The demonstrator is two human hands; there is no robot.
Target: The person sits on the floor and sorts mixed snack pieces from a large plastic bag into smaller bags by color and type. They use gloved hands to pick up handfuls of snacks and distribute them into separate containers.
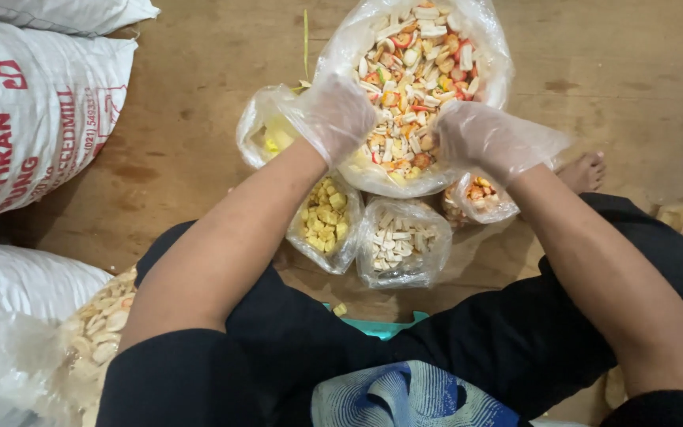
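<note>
A big clear plastic bag (488, 75) of mixed white, orange and red crackers stands on the wooden floor in front of me. Both my hands wear thin clear plastic gloves. My left hand (333, 115) reaches into the bag's near left side, its fingers curled among the crackers. On the near right side my right hand (480, 138) also rests in the mix, fingers bent. Whether either hand grips pieces is hidden by the gloves. Below them sit a small bag of yellow crackers (327, 220) and a small bag of white sticks (401, 243).
Another small bag of orange pieces (480, 198) lies under my right wrist, and a near-empty bag (262, 130) lies left. White printed sacks (25, 111) stack at the left. An open bag of pale chips (100, 324) is by my left knee. A bare foot (586, 170) shows right.
</note>
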